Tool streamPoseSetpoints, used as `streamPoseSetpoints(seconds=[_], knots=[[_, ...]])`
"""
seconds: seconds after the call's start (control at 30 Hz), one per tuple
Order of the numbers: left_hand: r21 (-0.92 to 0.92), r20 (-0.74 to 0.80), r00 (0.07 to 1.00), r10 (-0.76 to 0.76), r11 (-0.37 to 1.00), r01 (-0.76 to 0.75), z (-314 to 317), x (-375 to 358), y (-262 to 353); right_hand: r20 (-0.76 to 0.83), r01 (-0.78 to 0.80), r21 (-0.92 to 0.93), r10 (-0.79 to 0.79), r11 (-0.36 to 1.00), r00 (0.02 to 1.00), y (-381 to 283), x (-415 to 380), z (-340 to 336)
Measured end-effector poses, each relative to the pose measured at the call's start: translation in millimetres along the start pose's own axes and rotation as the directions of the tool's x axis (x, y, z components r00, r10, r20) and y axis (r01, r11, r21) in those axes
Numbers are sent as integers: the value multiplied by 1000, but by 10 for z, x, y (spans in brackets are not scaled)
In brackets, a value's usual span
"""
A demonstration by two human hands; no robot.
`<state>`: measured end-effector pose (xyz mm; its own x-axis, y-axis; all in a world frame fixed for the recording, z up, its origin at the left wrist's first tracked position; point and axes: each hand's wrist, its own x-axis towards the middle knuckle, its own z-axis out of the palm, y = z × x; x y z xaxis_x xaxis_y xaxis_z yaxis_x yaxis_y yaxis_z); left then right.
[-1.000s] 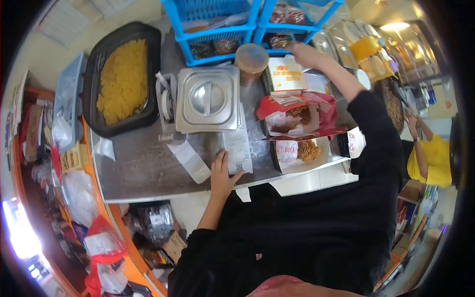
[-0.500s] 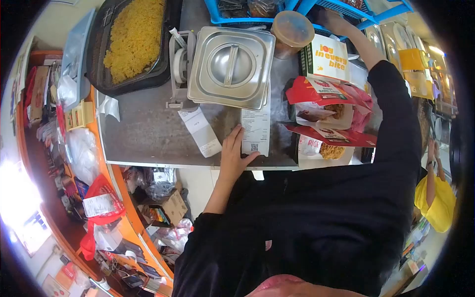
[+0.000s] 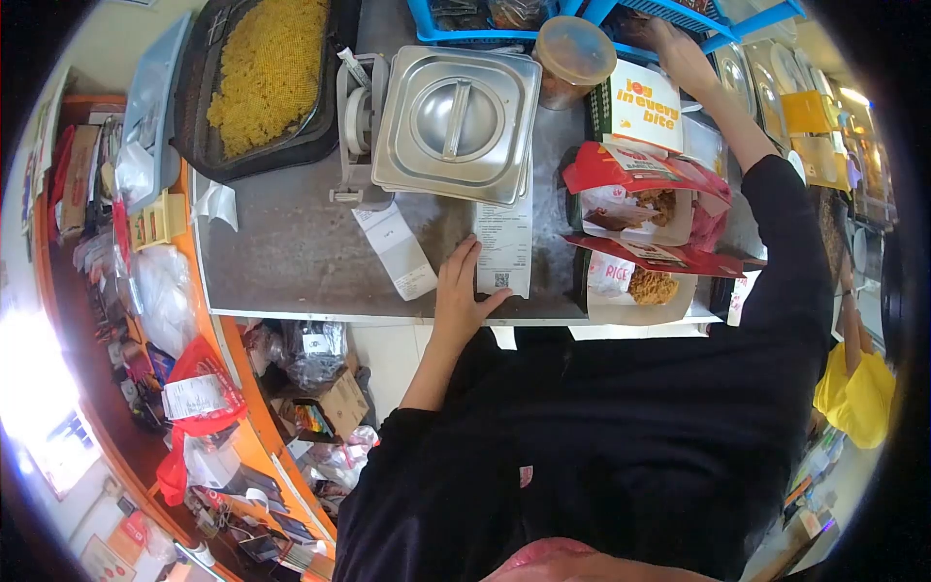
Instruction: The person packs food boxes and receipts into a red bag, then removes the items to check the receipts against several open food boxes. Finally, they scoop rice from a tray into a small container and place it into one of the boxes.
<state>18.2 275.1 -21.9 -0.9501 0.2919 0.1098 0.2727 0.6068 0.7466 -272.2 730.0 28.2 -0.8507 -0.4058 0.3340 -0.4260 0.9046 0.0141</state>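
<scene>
My left hand (image 3: 460, 296) lies on the counter edge, thumb spread from the fingers, touching the left side of a long printed receipt (image 3: 502, 254). The receipt's top end runs under a square steel pan with a lid (image 3: 412, 145). A second paper slip (image 3: 398, 254) lies to the left. My right hand (image 3: 681, 56) reaches to a blue plastic basket (image 3: 703, 14) at the back; its fingertips are hidden among dark contents. Below that arm stand a white and green box (image 3: 645, 112) and open red food boxes (image 3: 630, 173) with fried chicken (image 3: 654, 285) and a wrapped rice pack (image 3: 611, 272).
A lidded plastic tub (image 3: 574, 60) stands beside the steel pan. At the back left are a tape dispenser (image 3: 357, 121) and a black tray (image 3: 189, 126) of yellow rice. Red bags (image 3: 208, 364) hang by an orange shelf. A person in yellow (image 3: 858, 388) is far right.
My right hand has drawn back a little, so more of it shows at the basket's edge. The left hand stays beside the receipt. The view has shifted slightly.
</scene>
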Motion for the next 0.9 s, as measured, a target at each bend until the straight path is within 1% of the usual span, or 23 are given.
streamPoseSetpoints(seconds=[0.03, 0.13, 0.17, 0.23, 0.3, 0.33, 0.37, 0.43, 0.47, 0.53, 0.57, 0.6, 0.63, 0.67, 0.73, 0.77, 0.8, 0.9], knots=[[-3, -2, 1000, -4, 1000, 4, 5, 1, -1, 8, 13, -23, -13, 1000, 1000, -62, -9, -68], [-5, 34, 999, -21, 1000, 21, -17, 7, 21, -110, 10, 65, -3, 998, 994, -225, -44, -217], [-5, 32, 999, -19, 1000, 19, -17, 4, 28, -158, -82, 73, 93, 994, 983, -284, -63, -282], [-3, 28, 1000, -10, 1000, 10, -26, 10, 31, -254, -261, 101, 278, 960, 926, -531, -57, -599], [3, 25, 1000, -11, 1000, 11, -28, 9, 23, -251, -428, 250, 485, 868, 838, -831, -76, -1088], [-1, 27, 1000, -5, 1000, 5, -18, 1, 22, -241, -505, 315, 582, 804, 777, -1054, -97, -1416], [21, 26, 1000, -11, 1000, 11, -9, -23, 0, -27, -617, 669, 842, 415, 538, -1521, -49, -1805], [34, 44, 999, -1, 999, -1, 28, -35, -52, 2, -578, 656, 765, 485, 644, -1694, -332, -2194], [-6, 22, 998, 67, 998, -67, 32, -23, -65, 15, -565, 641, 728, 519, 686, -1773, -517, -2412], [-25, 46, 998, 36, 999, -35, 21, -15, -40, 166, -672, 497, 700, 549, 695, -2190, -851, -2747], [-20, 39, 996, 76, 997, -75, 57, 7, -2, 223, -673, 494, 668, 551, 710, -2366, -1025, -2818], [4, 30, 994, 103, 995, -103, 56, -9, 0, 288, -667, 506, 622, 547, 728, -2551, -1194, -2771], [43, 13, 993, 120, 992, -121, 24, -30, -30, 263, -645, 487, 605, 590, 752, -2684, -1415, -2604], [31, 24, 993, 112, 993, -113, 26, -41, -46, 237, -615, 470, 580, 633, 779, -2790, -1646, -2371], [24, 21, 993, 115, 993, -116, 20, -35, -60, 38, -516, 321, 534, 794, 845, -3048, -1995, -1940], [22, 13, 992, 123, 992, -124, 12, -37, -63, -19, -387, 275, 407, 880, 913, -3133, -2155, -1735], [17, 7, 991, 134, 991, -134, 8, -30, -64, -70, -251, 215, 271, 944, 960, -3193, -2259, -1568], [2, 8, 991, 137, 991, -137, 22, -35, -56, 70, -116, 313, 99, 943, 993, -3334, -2355, -1314]])
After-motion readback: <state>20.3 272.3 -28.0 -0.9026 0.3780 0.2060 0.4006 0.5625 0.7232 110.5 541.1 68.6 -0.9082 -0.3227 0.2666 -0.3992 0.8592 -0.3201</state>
